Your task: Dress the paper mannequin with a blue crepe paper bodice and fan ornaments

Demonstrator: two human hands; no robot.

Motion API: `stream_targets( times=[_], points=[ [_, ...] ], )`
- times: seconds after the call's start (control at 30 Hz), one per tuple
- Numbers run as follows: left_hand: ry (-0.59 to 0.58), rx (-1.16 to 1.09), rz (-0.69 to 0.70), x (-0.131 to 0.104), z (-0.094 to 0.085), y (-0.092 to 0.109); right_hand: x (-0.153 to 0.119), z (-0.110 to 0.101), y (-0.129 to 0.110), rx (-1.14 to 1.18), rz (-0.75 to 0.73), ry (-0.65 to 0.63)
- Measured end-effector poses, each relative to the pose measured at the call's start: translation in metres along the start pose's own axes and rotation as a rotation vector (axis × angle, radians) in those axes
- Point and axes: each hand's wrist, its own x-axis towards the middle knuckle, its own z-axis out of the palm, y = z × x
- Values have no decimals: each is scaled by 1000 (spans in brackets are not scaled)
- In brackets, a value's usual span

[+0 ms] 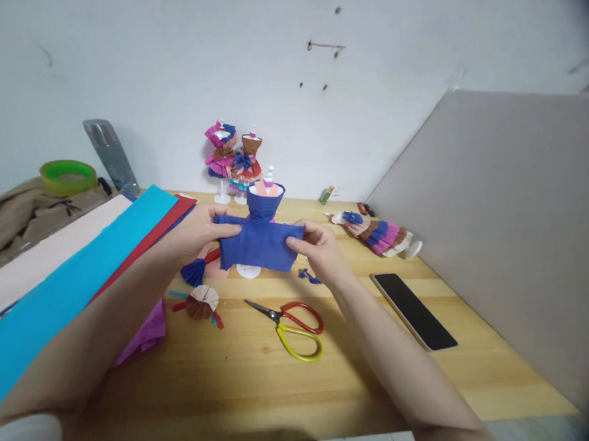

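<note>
My left hand [206,227] and right hand [322,251] pinch the blue paper [260,245] at its 2 ends, its long axis running sideways between my fingers, the small mannequin [266,201] just beyond it, between both hands.

On the surface [354,383], scissors [277,318] lie left of the phone [414,311], before the paper [261,246]. Behind the paper stands a mannequin [265,201], two other mannequins [223,155] behind it. Left, a roll [70,189] sits on cloth [7,217].
</note>
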Motion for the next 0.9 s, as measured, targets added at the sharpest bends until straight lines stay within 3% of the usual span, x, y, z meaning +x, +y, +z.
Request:
stream_targets(
  times=[0.17,0.33,0.57,0.73,0.9],
  points=[
    [4,53,16,-6,-2,6,7,3,-8,189,42,94],
    [50,159,99,-2,-3,6,11,5,-7,98,-24,159],
    [290,617,525,4,-7,2,14,4,-9,-243,-327,218],
    [239,670,598,5,-14,-1,13,0,-8,-388,-421,182],
    [136,547,563,9,-23,-8,15,-8,4,-244,-298,104]
  ],
)
